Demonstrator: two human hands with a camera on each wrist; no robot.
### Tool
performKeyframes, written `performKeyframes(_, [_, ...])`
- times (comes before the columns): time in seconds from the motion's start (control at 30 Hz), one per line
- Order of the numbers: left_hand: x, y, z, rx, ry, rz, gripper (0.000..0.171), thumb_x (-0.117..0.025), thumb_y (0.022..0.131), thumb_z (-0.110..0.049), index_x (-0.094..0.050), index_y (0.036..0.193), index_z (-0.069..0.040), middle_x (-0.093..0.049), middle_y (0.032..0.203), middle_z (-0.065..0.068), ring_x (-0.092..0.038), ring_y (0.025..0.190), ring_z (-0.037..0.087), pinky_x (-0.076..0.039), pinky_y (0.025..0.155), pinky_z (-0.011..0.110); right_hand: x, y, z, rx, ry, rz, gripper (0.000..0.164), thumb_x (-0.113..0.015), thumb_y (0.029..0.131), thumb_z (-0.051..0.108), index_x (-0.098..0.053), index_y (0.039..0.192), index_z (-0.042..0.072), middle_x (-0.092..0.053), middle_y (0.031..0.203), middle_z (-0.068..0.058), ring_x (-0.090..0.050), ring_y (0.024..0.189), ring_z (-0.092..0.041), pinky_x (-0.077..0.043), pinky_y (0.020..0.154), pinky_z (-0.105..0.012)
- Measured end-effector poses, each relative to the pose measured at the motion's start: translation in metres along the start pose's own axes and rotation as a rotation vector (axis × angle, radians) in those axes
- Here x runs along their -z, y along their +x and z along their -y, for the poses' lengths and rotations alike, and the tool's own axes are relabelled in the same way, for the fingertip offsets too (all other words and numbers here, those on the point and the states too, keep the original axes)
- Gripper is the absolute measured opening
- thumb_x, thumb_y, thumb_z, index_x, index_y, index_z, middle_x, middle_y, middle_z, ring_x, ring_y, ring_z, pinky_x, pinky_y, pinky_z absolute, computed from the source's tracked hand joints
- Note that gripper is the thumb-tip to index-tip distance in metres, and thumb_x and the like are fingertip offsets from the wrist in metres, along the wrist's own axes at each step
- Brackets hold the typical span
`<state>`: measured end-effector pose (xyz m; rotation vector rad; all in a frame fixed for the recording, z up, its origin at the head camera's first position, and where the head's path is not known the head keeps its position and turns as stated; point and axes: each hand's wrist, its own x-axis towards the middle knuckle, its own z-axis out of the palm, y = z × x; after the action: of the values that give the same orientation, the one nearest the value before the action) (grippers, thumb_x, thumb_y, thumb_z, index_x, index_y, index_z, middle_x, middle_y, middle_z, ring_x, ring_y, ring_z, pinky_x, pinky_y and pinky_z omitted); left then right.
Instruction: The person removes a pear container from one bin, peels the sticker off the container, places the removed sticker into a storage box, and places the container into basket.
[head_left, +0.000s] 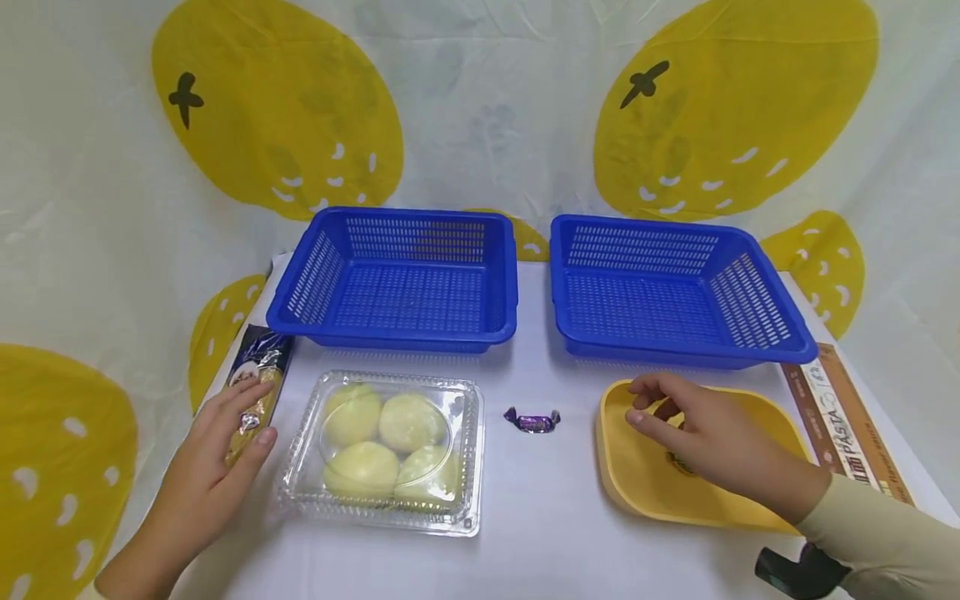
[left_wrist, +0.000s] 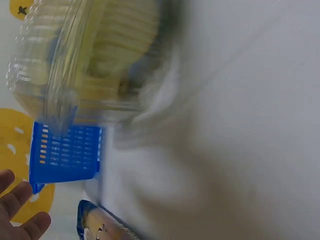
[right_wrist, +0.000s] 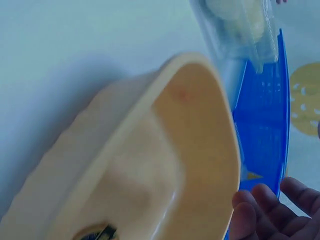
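My left hand [head_left: 221,462] reaches over the near end of a dark-topped packet of pasta [head_left: 262,350], its fingers spread and holding nothing. Right of it lies a clear plastic clamshell box [head_left: 476,467], closed over several round pale-yellow fruits [head_left: 412,423]. Above a yellow plastic basin [head_left: 611,479] is my right hand [head_left: 708,437], fingers loosely bent with nothing between them. A small round dark-and-gold item [head_left: 677,462] lies in the basin, partly hidden by that hand. Between box and basin is a candy in a purple twist wrapper [head_left: 534,422].
Two blue slatted baskets stand at the back, a left basket [head_left: 397,342] and a right basket [head_left: 678,357]. A long brown pasta box [head_left: 843,429] lies along the right edge, partly behind the basin. A fruit-printed cloth [head_left: 480,108] hangs behind the white table [head_left: 540,525].
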<state>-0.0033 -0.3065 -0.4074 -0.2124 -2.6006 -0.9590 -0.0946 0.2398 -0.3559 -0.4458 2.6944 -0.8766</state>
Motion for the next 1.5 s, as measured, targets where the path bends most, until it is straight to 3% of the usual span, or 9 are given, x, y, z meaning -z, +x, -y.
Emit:
performKeyframes(0.1, [0.002, 0.008, 0.005, 0.002, -0.025, 0.005, 0.056, -0.066, 0.103, -0.007, -0.054, 0.157, -0.016, -0.048, 0.160, 0.015, -0.043, 0.138, 0.004, -0.031, 0.101, 0.006, -0.003, -0.001, 0.006, 0.003, 0.026, -0.014, 0.043, -0.068, 0.106, 0.039, -0.062, 0.139, 0.012, -0.068, 0.130, -0.002, -0.065, 0.111, -0.021, -0.058, 0.075, -0.027])
performKeyframes(0.4, [0.009, 0.032, 0.012, 0.083, -0.073, 0.039, 0.057, -0.061, 0.108, -0.012, -0.046, 0.162, -0.017, -0.051, 0.149, 0.022, -0.049, 0.120, -0.002, -0.037, 0.093, 0.003, -0.019, -0.004, 0.020, 0.072, 0.148, -0.043, 0.052, -0.070, 0.105, 0.033, -0.052, 0.149, 0.013, -0.061, 0.143, -0.010, -0.063, 0.124, -0.028, -0.057, 0.091, -0.040])
performKeyframes(0.67, [0.014, 0.056, 0.012, 0.217, -0.097, 0.093, 0.060, -0.057, 0.112, -0.027, -0.036, 0.168, -0.020, -0.037, 0.164, 0.023, -0.046, 0.140, 0.051, -0.038, 0.097, 0.005, -0.036, 0.001, 0.035, 0.073, 0.278, 0.023, 0.070, -0.073, 0.103, 0.037, -0.039, 0.160, 0.014, -0.047, 0.159, -0.015, -0.057, 0.135, -0.038, -0.058, 0.098, -0.053])
performKeyframes(0.8, [0.013, 0.066, 0.016, 0.279, -0.101, 0.110, 0.063, -0.053, 0.113, -0.032, -0.030, 0.170, -0.017, -0.031, 0.170, 0.018, -0.044, 0.143, 0.052, -0.049, 0.111, 0.037, -0.046, 0.004, 0.044, 0.069, 0.322, 0.062, 0.076, -0.073, 0.102, 0.040, -0.034, 0.163, 0.017, -0.043, 0.162, -0.016, -0.054, 0.138, -0.041, -0.057, 0.099, -0.051])
performKeyframes(0.97, [0.012, 0.076, 0.024, 0.368, -0.146, 0.143, 0.065, -0.046, 0.115, -0.040, -0.024, 0.171, -0.017, -0.024, 0.175, 0.012, -0.040, 0.148, 0.050, -0.041, 0.106, 0.076, -0.061, 0.010, 0.054, 0.099, 0.387, 0.095, 0.078, -0.074, 0.102, 0.036, -0.031, 0.165, 0.016, -0.041, 0.163, -0.021, -0.053, 0.138, -0.046, -0.056, 0.098, -0.048])
performKeyframes(1.03, [0.011, 0.079, 0.028, 0.382, -0.169, 0.159, 0.065, -0.045, 0.115, -0.041, -0.023, 0.172, -0.018, -0.024, 0.175, 0.013, -0.038, 0.149, 0.050, -0.044, 0.107, 0.071, -0.069, 0.014, 0.060, 0.084, 0.397, 0.103, 0.079, -0.075, 0.101, 0.037, -0.031, 0.165, 0.019, -0.041, 0.163, -0.020, -0.053, 0.138, -0.043, -0.056, 0.097, -0.045])
performKeyframes(1.13, [0.009, 0.082, 0.035, 0.372, -0.206, 0.166, 0.065, -0.044, 0.115, -0.041, -0.022, 0.172, -0.019, -0.024, 0.175, 0.016, -0.037, 0.150, 0.051, -0.051, 0.111, 0.042, -0.079, 0.021, 0.067, 0.057, 0.405, 0.111, 0.080, -0.076, 0.100, 0.038, -0.032, 0.165, 0.022, -0.040, 0.165, -0.016, -0.054, 0.139, -0.038, -0.056, 0.096, -0.042])
performKeyframes(1.27, [0.004, 0.085, 0.043, 0.340, -0.253, 0.159, 0.065, -0.045, 0.115, -0.040, -0.022, 0.172, -0.018, -0.025, 0.173, 0.019, -0.039, 0.148, 0.049, -0.045, 0.091, 0.007, -0.094, 0.028, 0.074, 0.028, 0.425, 0.119, 0.083, -0.076, 0.100, 0.039, -0.030, 0.167, 0.022, -0.039, 0.166, -0.014, -0.053, 0.141, -0.035, -0.055, 0.098, -0.043])
performKeyframes(1.5, [-0.008, 0.097, 0.048, 0.351, -0.336, 0.169, 0.066, -0.045, 0.115, -0.040, -0.022, 0.171, -0.014, -0.027, 0.170, 0.025, -0.041, 0.146, 0.047, -0.048, 0.091, 0.007, -0.123, 0.037, 0.085, 0.011, 0.470, 0.090, 0.091, -0.073, 0.101, 0.045, -0.020, 0.171, 0.024, -0.038, 0.167, -0.016, -0.049, 0.144, -0.036, -0.051, 0.106, -0.058])
